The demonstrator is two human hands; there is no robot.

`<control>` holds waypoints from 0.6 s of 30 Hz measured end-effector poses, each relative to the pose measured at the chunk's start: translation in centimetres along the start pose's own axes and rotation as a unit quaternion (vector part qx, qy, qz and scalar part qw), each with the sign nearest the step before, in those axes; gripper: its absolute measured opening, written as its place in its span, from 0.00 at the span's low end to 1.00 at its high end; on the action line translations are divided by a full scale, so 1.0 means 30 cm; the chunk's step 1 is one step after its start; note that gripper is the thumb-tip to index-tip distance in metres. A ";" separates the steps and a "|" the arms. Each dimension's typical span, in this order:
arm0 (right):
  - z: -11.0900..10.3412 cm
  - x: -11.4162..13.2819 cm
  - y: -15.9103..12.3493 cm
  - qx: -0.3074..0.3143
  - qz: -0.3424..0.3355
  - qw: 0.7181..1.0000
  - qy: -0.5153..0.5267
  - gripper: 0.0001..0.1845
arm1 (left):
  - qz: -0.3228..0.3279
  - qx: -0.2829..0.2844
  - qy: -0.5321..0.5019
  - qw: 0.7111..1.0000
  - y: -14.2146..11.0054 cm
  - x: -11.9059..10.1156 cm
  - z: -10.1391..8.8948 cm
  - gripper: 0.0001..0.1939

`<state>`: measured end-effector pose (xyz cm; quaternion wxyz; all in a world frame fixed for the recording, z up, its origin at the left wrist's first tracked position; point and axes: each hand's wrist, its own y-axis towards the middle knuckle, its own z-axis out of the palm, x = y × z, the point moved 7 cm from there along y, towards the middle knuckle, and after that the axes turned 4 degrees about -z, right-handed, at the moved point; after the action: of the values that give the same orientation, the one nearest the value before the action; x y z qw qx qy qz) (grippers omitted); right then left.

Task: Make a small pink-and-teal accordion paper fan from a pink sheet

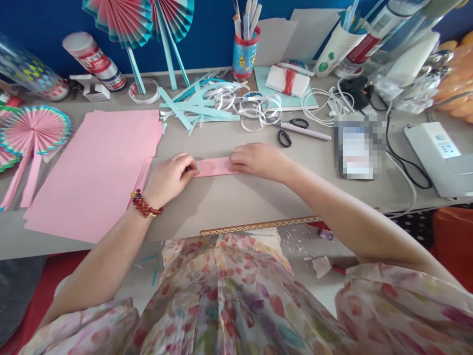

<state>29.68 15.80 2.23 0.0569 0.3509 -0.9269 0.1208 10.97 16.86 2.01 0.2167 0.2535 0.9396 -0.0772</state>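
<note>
A narrow folded strip of pink paper (214, 166) lies on the grey table (229, 197) in front of me. My left hand (170, 177), with a red bead bracelet at the wrist, pinches the strip's left end with curled fingers. My right hand (255, 160) presses down on its right end, fingers closed over the paper. Both hands rest on the tabletop.
Large pink sheets (96, 172) lie to the left, a pink paper fan (31, 130) beyond them. Teal and white paper strips (214, 101), scissors (295, 129), a pen cup (245, 52), a glue bottle (94, 61), cables and a power strip (439, 155) crowd the back and right.
</note>
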 end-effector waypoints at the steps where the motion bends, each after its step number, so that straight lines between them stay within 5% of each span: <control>1: 0.003 -0.002 -0.004 -0.004 0.006 1.000 -0.012 0.17 | 0.001 -0.001 0.001 1.000 0.000 -0.001 0.000 0.05; 7: 0.006 -0.019 -0.026 -0.080 -0.001 0.994 -0.071 0.21 | -0.001 0.000 0.004 1.000 -0.002 -0.002 0.000 0.05; 14: 0.030 -0.050 -0.049 -0.205 0.044 0.977 -0.026 0.20 | -0.003 -0.001 -0.001 1.000 -0.003 -0.008 -0.003 0.05; 18: 0.029 -0.050 -0.054 -0.221 0.043 0.974 -0.008 0.20 | 0.005 -0.008 0.005 1.000 -0.008 -0.009 0.003 0.05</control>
<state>31.85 15.35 1.42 0.1201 0.2906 -0.9452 -0.0878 11.10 16.51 2.05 0.2145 0.2567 0.9400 -0.0675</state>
